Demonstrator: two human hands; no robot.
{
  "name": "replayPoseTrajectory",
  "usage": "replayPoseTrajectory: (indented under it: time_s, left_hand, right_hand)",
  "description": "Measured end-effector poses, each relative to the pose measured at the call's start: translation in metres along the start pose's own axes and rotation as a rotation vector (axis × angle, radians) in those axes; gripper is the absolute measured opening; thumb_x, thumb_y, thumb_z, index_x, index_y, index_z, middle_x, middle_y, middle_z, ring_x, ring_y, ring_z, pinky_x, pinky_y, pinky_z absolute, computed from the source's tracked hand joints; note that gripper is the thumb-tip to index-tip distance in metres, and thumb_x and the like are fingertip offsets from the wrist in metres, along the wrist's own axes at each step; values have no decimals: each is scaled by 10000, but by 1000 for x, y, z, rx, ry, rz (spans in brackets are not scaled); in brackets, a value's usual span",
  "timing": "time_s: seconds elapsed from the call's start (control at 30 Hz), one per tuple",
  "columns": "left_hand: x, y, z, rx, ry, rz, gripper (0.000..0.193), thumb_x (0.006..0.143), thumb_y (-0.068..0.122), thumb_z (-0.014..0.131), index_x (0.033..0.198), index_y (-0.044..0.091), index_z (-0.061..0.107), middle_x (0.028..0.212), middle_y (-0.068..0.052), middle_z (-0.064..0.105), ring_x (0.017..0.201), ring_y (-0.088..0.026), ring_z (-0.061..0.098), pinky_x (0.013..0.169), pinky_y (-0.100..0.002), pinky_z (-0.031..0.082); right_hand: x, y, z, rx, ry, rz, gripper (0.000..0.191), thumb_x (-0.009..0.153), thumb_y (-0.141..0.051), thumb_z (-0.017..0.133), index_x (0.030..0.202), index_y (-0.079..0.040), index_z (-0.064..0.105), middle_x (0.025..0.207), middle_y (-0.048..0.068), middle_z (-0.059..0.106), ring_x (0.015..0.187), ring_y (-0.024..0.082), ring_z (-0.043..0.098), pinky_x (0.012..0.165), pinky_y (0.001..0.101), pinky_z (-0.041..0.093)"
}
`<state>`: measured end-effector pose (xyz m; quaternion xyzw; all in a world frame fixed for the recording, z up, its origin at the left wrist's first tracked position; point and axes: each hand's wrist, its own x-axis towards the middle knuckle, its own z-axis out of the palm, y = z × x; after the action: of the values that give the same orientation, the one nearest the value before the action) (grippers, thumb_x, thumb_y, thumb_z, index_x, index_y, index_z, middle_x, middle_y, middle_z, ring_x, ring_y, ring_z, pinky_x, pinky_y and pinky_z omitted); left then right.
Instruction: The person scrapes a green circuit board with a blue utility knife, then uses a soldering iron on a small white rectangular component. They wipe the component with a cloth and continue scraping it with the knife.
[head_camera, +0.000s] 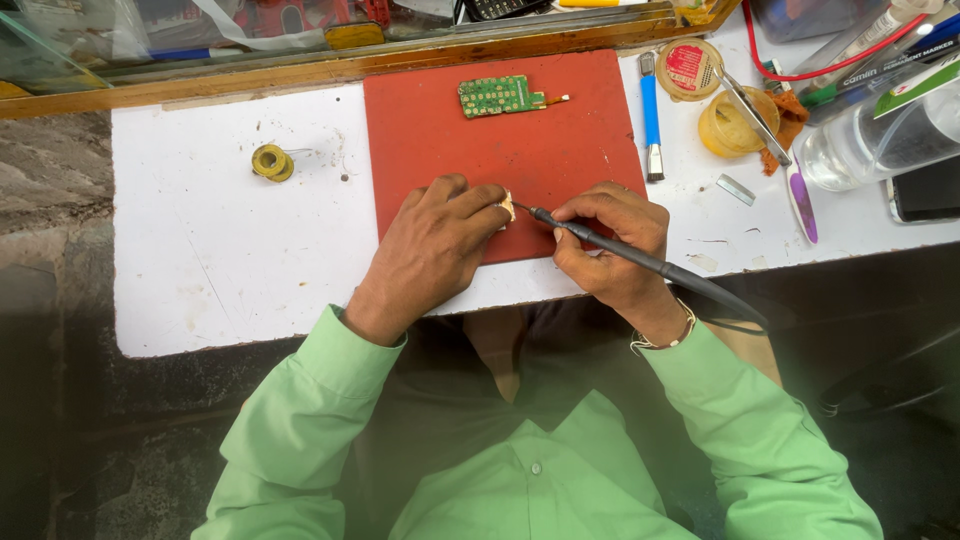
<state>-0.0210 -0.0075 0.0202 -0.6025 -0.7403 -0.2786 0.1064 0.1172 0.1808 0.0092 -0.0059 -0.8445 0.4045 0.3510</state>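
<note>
Now the left hand (432, 250) pinches a small pale part (507, 208) on the red mat (560, 150). Meanwhile the right hand (610, 245) grips a soldering iron (640, 258), tip touching it.

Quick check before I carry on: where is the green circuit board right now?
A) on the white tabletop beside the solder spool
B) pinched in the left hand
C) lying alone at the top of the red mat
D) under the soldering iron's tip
C: the green circuit board lies by itself near the far edge of the red mat, apart from both the left hand and the right hand, which holds the soldering iron.
</note>
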Motion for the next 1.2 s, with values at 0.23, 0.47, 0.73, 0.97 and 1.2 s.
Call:
replayPoseTrajectory:
  time_s: [0.23,0.47,0.73,0.97,1.2]
  left_hand:
    - [0,0,-1,-7,-1,0,244,856,23,669,1082,106,709,1262,14,664,1095,-257,595,854,-403,495]
    - [0,1,-1,-5,-7,-10,263,851,15,670,1093,102,725,1294,-16,640,1111,-257,596,859,-406,495]
    - [0,0,1,6,-7,-19,266,847,22,675,1091,111,737,1282,-26,634,1130,-257,596,854,-406,494]
    - [-1,0,1,0,-8,-18,268,844,14,674,1087,106,737,1273,-23,638,1124,-253,597,851,-405,496]
    - [0,1,1,-4,-8,-23,268,839,16,676,1082,108,740,1264,-25,640,1119,-255,597,849,-407,497]
  right_hand:
    - [-1,0,0,-10,-1,6,133,780,42,707,912,27,702,864,118,722,779,205,715,686,283,568]
    - [-3,4,-2,23,-13,-32,136,765,33,700,901,27,690,884,128,725,806,215,722,727,292,582]
    - [-3,5,-2,51,-14,-26,136,762,35,699,897,32,686,877,130,720,786,205,713,696,281,571]
    - [-3,2,-1,33,-11,45,131,781,31,693,912,32,700,855,119,716,761,182,708,668,264,570]
    - [-2,5,-2,41,-14,-27,132,763,37,696,895,30,682,874,130,717,793,211,717,705,280,575]
